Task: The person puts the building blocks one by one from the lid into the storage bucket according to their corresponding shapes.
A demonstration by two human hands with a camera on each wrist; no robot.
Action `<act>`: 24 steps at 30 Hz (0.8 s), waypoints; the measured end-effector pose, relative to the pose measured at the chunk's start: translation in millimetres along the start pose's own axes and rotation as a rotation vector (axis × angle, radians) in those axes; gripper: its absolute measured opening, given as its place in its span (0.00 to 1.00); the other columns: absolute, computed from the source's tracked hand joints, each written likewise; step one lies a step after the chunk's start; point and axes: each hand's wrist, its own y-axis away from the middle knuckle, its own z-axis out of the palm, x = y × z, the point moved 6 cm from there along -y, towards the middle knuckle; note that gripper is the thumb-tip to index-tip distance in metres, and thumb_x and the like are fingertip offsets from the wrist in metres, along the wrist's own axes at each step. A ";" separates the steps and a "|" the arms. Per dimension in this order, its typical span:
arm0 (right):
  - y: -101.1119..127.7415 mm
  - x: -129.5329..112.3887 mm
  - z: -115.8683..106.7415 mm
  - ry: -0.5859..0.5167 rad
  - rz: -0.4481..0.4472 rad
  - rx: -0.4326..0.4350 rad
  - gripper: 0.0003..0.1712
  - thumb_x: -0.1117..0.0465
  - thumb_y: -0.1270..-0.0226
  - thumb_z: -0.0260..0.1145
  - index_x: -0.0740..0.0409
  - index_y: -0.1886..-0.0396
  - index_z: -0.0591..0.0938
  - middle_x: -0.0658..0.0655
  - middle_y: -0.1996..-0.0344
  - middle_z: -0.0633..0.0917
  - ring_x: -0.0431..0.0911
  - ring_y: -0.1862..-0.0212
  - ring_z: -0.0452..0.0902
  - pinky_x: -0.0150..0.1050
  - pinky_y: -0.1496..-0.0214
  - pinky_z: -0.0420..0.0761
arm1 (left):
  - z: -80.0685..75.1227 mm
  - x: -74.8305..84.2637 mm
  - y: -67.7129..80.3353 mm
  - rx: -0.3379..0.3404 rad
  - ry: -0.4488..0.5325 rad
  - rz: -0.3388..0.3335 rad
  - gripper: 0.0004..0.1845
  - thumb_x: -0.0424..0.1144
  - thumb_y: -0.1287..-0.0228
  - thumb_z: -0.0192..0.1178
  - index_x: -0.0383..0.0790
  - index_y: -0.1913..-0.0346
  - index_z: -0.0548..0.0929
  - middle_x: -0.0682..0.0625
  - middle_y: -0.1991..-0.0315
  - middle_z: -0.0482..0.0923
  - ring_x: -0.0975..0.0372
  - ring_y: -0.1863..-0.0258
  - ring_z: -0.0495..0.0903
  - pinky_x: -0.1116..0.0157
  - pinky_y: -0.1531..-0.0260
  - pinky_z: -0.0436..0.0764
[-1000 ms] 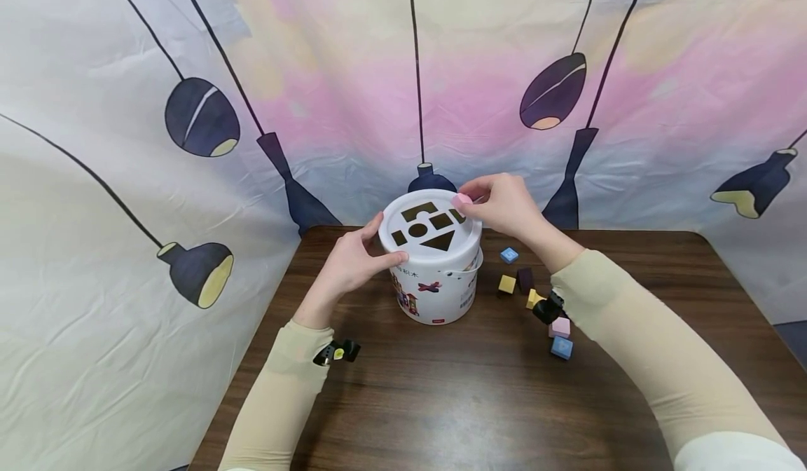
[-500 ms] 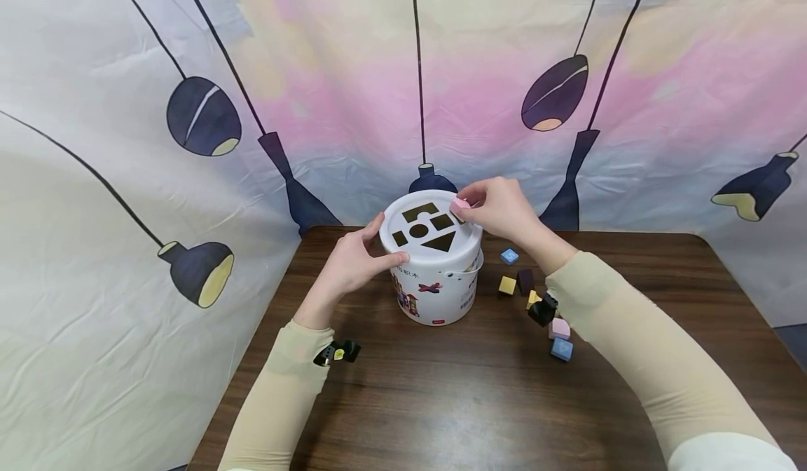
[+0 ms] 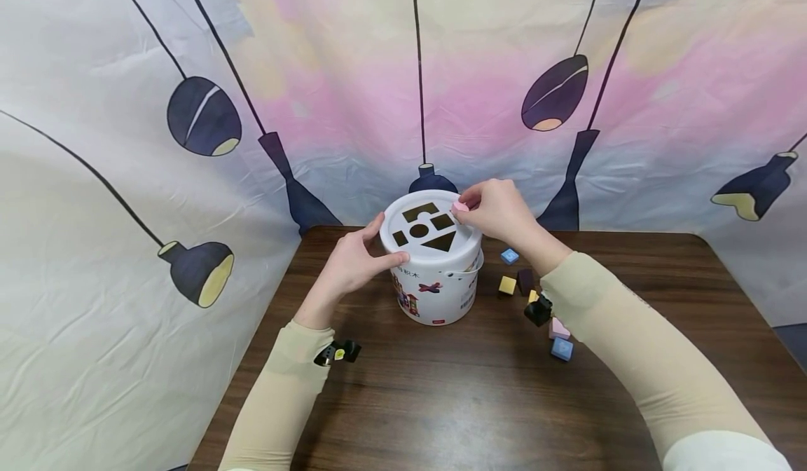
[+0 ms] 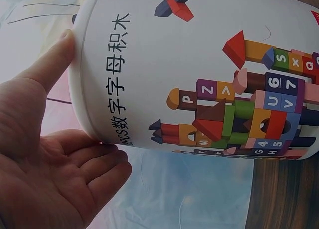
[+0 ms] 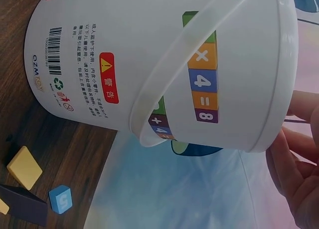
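The left hand (image 3: pixel 349 266) is resting against the left side of the white bucket (image 3: pixel 435 285), its thumb lying along the rim of the lid (image 3: pixel 412 247) and its fingers loosely spread around the wall, steadying rather than clenching. The bucket is standing upright near the middle of the dark wooden table (image 3: pixel 454 401), close to the back edge, and its lid is showing cut-out holes in several shapes. The right hand (image 3: pixel 498 210) is hovering over the right edge of the lid, pinching a small pink block (image 3: pixel 459 207) between thumb and fingertips just above a hole. Further right, loose blocks are lying on the table: a blue block (image 3: pixel 509 255), a yellow block (image 3: pixel 507 285), a dark purple block (image 3: pixel 525 280), a second pink block (image 3: pixel 558 329) and another blue one (image 3: pixel 562 348).
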 end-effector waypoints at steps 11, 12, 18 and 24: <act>1.6 6.3 -1.4 -0.032 -0.004 -0.014 0.22 0.52 0.31 0.76 0.62 0.44 0.91 0.59 0.57 0.92 0.52 0.53 0.87 0.48 0.52 0.88 | -0.3 0.1 0.8 0.000 0.002 -0.004 0.56 0.62 0.40 0.77 0.45 0.15 0.61 0.50 0.18 0.60 0.56 0.20 0.63 0.50 0.26 0.69; 2.0 6.8 -1.9 -0.037 -0.004 -0.014 0.22 0.52 0.31 0.76 0.62 0.44 0.91 0.59 0.57 0.92 0.52 0.53 0.87 0.48 0.53 0.88 | -0.3 0.1 0.9 0.000 0.002 -0.006 0.56 0.63 0.40 0.77 0.45 0.15 0.61 0.50 0.18 0.60 0.56 0.20 0.63 0.50 0.26 0.69; 4.4 10.5 -4.0 -0.066 -0.020 -0.013 0.22 0.52 0.31 0.76 0.61 0.43 0.91 0.58 0.57 0.91 0.52 0.53 0.87 0.48 0.54 0.88 | 0.0 -0.3 0.6 -0.003 -0.001 -0.013 0.56 0.63 0.39 0.77 0.46 0.15 0.61 0.50 0.17 0.60 0.55 0.20 0.62 0.49 0.26 0.70; 7.2 17.0 -4.5 -0.133 -0.067 0.005 0.21 0.53 0.31 0.77 0.59 0.44 0.91 0.56 0.58 0.92 0.49 0.55 0.87 0.47 0.56 0.88 | 0.4 -0.1 -0.2 -0.003 -0.004 -0.009 0.56 0.62 0.39 0.77 0.45 0.15 0.61 0.50 0.17 0.60 0.56 0.19 0.62 0.49 0.25 0.69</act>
